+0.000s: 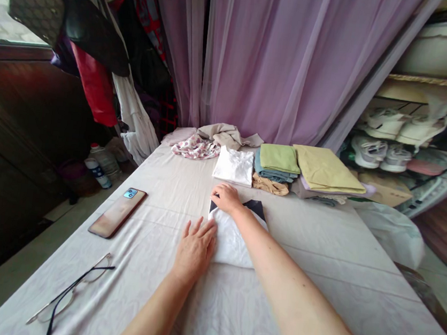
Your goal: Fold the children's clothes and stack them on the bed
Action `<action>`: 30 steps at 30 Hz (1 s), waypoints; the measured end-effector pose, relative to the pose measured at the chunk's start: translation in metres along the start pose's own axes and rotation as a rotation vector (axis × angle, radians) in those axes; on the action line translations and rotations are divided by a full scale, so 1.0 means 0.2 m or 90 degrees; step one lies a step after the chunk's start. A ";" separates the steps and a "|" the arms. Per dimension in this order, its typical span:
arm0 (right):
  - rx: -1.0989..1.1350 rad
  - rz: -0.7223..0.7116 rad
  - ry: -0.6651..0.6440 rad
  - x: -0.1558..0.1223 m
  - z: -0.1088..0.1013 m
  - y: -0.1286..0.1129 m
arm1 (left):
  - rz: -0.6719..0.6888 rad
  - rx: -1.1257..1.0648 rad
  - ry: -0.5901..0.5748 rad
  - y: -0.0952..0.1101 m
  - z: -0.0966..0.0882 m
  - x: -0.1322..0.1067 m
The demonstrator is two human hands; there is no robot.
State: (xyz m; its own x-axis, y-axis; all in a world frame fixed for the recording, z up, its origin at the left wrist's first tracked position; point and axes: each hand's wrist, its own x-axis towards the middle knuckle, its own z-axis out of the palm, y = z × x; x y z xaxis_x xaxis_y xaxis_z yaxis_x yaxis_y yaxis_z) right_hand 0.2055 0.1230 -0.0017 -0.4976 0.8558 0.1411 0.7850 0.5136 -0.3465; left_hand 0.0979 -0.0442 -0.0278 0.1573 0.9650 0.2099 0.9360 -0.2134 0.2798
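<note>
A partly folded white shirt [235, 241] with dark patches along its far edge lies on the cloth-covered bed in front of me. My left hand [196, 245] rests flat at the shirt's left edge, its fingers spread. Reaching across the shirt, my right hand [226, 196] has its fingers bent down and closed at the far left dark corner. The fingertips are partly hidden. Just beyond it lies a folded white garment [234, 166].
Folded green cloth [279, 157] and folded yellow cloth [324, 168] top stacks at the back right. Crumpled spotted cloth [196, 147] lies at the back left. A phone [118, 213] and eyeglasses [72, 291] lie on the left. A shoe rack [397, 128] stands right.
</note>
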 end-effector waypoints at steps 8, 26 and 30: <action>0.000 0.015 0.061 -0.03 0.06 -0.03 | -0.030 -0.012 -0.022 0.03 -0.01 0.00; -0.103 0.189 0.014 -0.57 -0.05 0.27 | -0.020 -0.024 -0.002 0.03 -0.02 0.00; -0.075 0.179 0.118 -0.68 -0.08 0.27 | -0.029 -0.028 -0.009 0.01 -0.03 0.00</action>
State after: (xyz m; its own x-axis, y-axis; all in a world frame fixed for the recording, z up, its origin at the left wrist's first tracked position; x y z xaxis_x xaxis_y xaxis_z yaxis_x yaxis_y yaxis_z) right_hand 0.3209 0.0352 -0.0255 -0.1891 0.9560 0.2244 0.9245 0.2503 -0.2873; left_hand 0.0983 -0.0458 -0.0226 0.1200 0.9759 0.1825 0.9278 -0.1757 0.3292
